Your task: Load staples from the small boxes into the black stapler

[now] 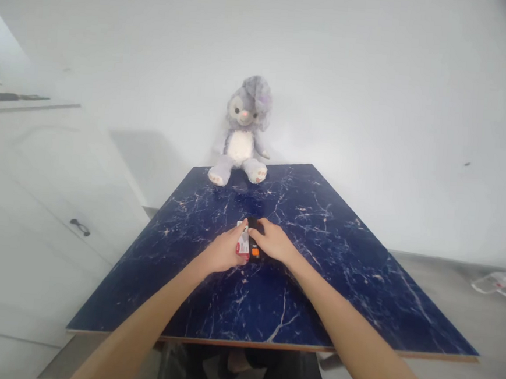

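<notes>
Around the middle of the blue marbled table (244, 305), both of my hands meet at two small boxes set side by side. My left hand (224, 250) is closed on the small red and white box (243, 244), thumb at its far end and a finger at its near end. A black box with an orange patch (255, 251) stands against its right side. My right hand (273, 239) grips that black box, thumb on its top and fingers over its far side. The lettering on both boxes is too small to read.
A grey plush toy (241, 145) with a white belly sits at the table's far edge, against the white wall. White cabinets with dark handles (80, 227) line the left. On the floor at right lies a clear plastic bag (497, 282).
</notes>
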